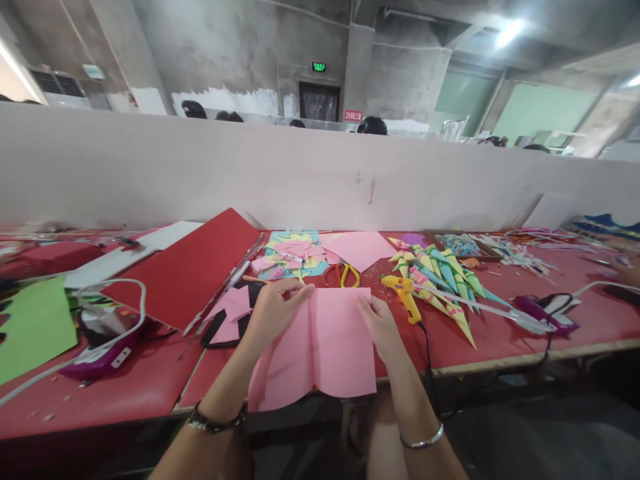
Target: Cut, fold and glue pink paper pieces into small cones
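Note:
Both my hands hold a sheet of pink paper (343, 340) that has a crease down its middle and hangs over the table's front edge. My left hand (280, 303) pinches it at the top near the crease. At the upper right corner, my right hand (377, 320) grips it between thumb and fingers. Just beyond the sheet lie scissors (350, 275) with yellow and red handles, partly covered by the paper. A yellow glue gun (404, 297) rests to the right of my right hand.
Paper cones (457, 277) in yellow, blue and pink lie at the right. Pink paper scraps (305, 255) are piled behind the sheet. A red board (193, 273) leans at the left, near a purple power strip (103, 357). Another purple power strip (547, 317) sits right. A white partition (280, 173) stands behind.

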Available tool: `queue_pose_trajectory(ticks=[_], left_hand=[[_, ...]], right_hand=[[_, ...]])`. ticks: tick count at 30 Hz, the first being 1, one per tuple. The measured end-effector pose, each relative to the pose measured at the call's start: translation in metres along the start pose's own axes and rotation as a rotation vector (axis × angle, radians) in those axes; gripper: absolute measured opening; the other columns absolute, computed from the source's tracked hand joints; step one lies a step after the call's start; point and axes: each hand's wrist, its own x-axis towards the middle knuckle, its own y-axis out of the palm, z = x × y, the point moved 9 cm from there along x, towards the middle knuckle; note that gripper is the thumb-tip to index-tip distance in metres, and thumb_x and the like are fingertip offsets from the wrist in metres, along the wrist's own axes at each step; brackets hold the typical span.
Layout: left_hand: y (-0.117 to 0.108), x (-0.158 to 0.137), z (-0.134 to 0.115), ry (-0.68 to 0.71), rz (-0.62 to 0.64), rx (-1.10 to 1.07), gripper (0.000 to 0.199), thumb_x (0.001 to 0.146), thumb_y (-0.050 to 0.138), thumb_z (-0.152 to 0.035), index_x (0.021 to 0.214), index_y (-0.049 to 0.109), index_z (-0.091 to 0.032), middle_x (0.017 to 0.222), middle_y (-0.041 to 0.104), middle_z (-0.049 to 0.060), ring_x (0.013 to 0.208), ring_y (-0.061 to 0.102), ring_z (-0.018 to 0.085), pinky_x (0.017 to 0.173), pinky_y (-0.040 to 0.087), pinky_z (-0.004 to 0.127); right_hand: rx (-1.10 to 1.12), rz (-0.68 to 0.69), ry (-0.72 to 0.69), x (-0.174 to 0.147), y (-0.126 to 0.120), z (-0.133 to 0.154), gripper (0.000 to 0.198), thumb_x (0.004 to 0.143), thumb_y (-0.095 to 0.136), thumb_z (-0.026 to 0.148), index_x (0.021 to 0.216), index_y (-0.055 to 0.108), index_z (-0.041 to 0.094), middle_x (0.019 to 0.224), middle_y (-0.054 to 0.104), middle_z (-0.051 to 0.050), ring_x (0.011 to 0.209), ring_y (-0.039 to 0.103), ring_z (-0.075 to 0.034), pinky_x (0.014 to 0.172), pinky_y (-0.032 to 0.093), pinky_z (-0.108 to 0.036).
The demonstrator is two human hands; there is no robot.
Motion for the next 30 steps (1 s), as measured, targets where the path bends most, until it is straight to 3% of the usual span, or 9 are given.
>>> queue_pose_trajectory(ticks=[10, 16, 22, 26, 28, 30], left_hand=[[0.0, -0.001, 0.001, -0.017, -0.021, 0.0, 0.036, 0.076, 0.048, -0.04, 0.049, 0.043, -0.017, 0.05, 0.036, -0.005, 0.051, 0.035, 0.01, 0.051, 0.029, 0.022], [-0.005, -0.001, 0.008, -0.052, -0.06, 0.027, 0.034, 0.075, 0.047, -0.042, 0.055, 0.056, -0.016, 0.053, 0.051, -0.003, 0.055, 0.045, 0.012, 0.051, 0.033, 0.023], [-0.017, -0.004, 0.034, -0.121, 0.015, 0.006, 0.033, 0.07, 0.053, -0.047, 0.076, 0.067, -0.018, 0.076, 0.067, 0.003, 0.068, 0.056, 0.016, 0.059, 0.042, 0.023], [-0.006, -0.021, 0.061, -0.263, 0.102, -0.116, 0.04, 0.067, 0.055, -0.049, 0.09, 0.066, -0.018, 0.097, 0.068, 0.006, 0.075, 0.06, 0.018, 0.064, 0.048, 0.026], [0.005, -0.028, 0.063, -0.271, 0.106, -0.181, 0.041, 0.066, 0.056, -0.047, 0.094, 0.066, -0.019, 0.093, 0.069, 0.004, 0.08, 0.061, 0.019, 0.067, 0.048, 0.026], [0.013, -0.033, 0.062, -0.259, 0.053, -0.207, 0.036, 0.069, 0.053, -0.047, 0.08, 0.067, -0.016, 0.076, 0.069, 0.004, 0.072, 0.061, 0.019, 0.062, 0.048, 0.025]], right_hand=[[-0.175, -0.022, -0.084, -0.007, -0.001, 0.007, 0.041, 0.074, 0.048, 0.05, 0.056, 0.05, 0.014, 0.051, 0.035, 0.004, 0.05, 0.031, -0.008, 0.044, 0.025, -0.021], [-0.211, -0.068, -0.107, -0.008, -0.006, 0.009, 0.039, 0.074, 0.047, 0.049, 0.054, 0.044, 0.016, 0.051, 0.033, 0.004, 0.051, 0.031, -0.009, 0.045, 0.025, -0.021], [-0.212, -0.133, -0.099, -0.006, -0.017, 0.005, 0.037, 0.076, 0.045, 0.048, 0.055, 0.039, 0.018, 0.052, 0.029, 0.005, 0.05, 0.028, -0.008, 0.044, 0.024, -0.021], [-0.167, -0.163, -0.075, -0.002, -0.024, -0.004, 0.037, 0.076, 0.046, 0.049, 0.058, 0.046, 0.017, 0.052, 0.036, 0.004, 0.05, 0.032, -0.009, 0.044, 0.028, -0.021], [-0.151, -0.166, -0.069, -0.001, -0.025, -0.006, 0.038, 0.075, 0.048, 0.049, 0.058, 0.048, 0.016, 0.052, 0.04, 0.003, 0.05, 0.034, -0.01, 0.044, 0.03, -0.021], [-0.142, -0.179, -0.067, -0.002, -0.025, -0.006, 0.039, 0.075, 0.049, 0.05, 0.059, 0.052, 0.015, 0.052, 0.044, 0.003, 0.05, 0.037, -0.01, 0.045, 0.032, -0.022]])
